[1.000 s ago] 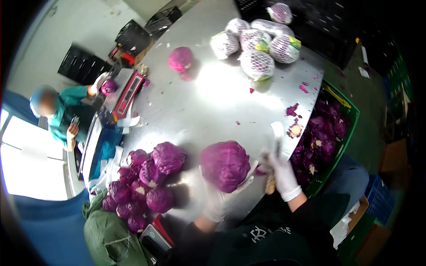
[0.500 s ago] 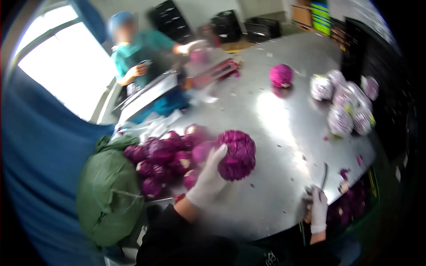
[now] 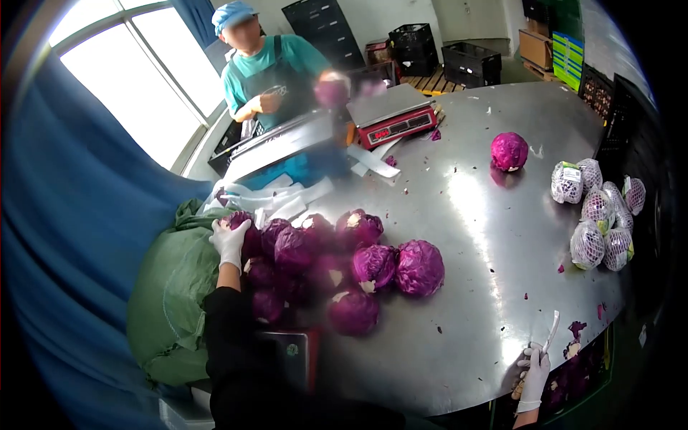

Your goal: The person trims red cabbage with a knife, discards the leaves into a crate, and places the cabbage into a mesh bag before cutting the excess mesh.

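My left hand (image 3: 228,242), in a white glove, reaches to the left end of a pile of red cabbages (image 3: 294,249). Its fingers curl over a red cabbage (image 3: 247,231) beside the green sack (image 3: 172,308). My right hand (image 3: 534,371), also gloved, is closed round a knife (image 3: 552,331) at the table's near right edge. The knife's pale, narrow blade points up and away from me. At the right side of the pile, a loose-leaved cabbage (image 3: 420,268) lies on the metal table.
Across the table (image 3: 444,337), a co-worker (image 3: 269,79) holds a cabbage near a red scale (image 3: 398,122). One cabbage (image 3: 509,152) sits alone at the far right, near several net-wrapped ones (image 3: 598,208). A crate of trimmings (image 3: 573,387) stands below the right edge.
My left hand has let go of the cabbage it held over the table and moved left onto another one in the pile. The knife stays in my right hand. The view has shifted.
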Available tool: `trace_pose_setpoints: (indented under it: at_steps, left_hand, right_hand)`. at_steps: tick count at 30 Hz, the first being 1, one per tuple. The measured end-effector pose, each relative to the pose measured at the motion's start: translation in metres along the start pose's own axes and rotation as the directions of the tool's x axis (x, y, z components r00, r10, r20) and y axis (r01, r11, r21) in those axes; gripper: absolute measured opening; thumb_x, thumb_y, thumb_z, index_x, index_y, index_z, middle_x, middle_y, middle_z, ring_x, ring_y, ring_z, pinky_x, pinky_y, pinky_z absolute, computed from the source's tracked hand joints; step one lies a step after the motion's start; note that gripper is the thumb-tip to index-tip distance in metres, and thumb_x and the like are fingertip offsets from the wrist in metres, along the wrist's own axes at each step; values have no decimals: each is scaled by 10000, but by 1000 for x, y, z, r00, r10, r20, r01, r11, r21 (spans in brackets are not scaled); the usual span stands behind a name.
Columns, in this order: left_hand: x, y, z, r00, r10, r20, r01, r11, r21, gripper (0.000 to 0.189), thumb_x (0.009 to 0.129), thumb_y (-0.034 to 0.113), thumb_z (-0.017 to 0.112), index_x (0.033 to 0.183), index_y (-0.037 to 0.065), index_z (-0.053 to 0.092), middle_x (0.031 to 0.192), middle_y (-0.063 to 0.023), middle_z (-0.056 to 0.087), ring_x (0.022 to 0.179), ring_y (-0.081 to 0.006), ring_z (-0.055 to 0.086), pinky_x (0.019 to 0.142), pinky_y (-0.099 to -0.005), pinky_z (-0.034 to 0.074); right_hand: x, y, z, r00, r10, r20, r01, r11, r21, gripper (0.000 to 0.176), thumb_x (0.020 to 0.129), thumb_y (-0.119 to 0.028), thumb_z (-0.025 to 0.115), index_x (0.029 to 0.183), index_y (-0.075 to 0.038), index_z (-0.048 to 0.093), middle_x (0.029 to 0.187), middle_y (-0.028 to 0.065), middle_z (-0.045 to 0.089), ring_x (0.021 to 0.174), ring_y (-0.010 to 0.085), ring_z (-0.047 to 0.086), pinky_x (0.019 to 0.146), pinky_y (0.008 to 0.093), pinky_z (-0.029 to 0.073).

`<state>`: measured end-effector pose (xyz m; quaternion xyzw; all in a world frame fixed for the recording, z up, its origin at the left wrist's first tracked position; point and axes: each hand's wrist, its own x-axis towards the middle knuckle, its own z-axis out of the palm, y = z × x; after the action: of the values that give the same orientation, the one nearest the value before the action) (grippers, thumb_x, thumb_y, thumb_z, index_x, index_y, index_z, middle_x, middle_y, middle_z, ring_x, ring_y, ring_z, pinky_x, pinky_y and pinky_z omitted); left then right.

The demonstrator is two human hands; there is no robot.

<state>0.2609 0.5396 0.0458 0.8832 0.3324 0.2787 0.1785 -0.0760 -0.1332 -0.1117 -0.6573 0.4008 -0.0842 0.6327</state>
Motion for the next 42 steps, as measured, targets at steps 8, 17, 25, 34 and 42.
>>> trace_pose_setpoints:
  at_steps: [8,17,25,34,42]
  left_hand:
    - [-3,-25,-1,990,-20,137,-3,985,170,1174,650,700,762,1476,28,268,1354,-336,450,1257,-482,472,1055,-516,406]
    - [-76,97,-45,854,471,221,-513,697,500,951,780,437,770,1524,87,291,1538,-307,254,1418,-480,264,1151,-519,274]
    - [-249,394,50,106,955,277,-767,256,-589,810,795,240,774,1463,5,381,1445,-235,434,1355,-355,407,1142,-399,321]
    - [-352,562,271,389,792,470,-715,581,-388,1188,660,584,812,1573,156,183,1558,-314,196,1444,-533,137,1161,-544,275]
    - [-363,577,278,402,743,536,-680,634,-368,975,577,520,862,1356,76,477,1322,-270,450,1240,-484,478,1003,-508,488]
  right_hand:
    - [-9,-25,17,998,64,-12,-63,998,27,284,989,-221,554,1163,-8,626,842,-5,592,657,45,562,490,184,382]
    - [-15,-40,26,962,-9,273,-91,931,352,383,993,-134,562,1347,8,534,1227,60,626,983,137,646,671,232,499]
    - [21,-31,-19,999,11,32,-29,748,663,437,1005,-115,535,1400,55,455,1387,116,504,1248,226,535,927,380,545]
    - [21,-38,-25,997,79,2,-60,745,664,352,1001,-90,540,1306,85,515,1295,129,544,1207,238,577,962,403,551]
    - [21,-57,-23,989,134,-54,-79,817,572,345,988,-75,532,1289,93,519,1275,155,572,1192,289,595,938,453,570]
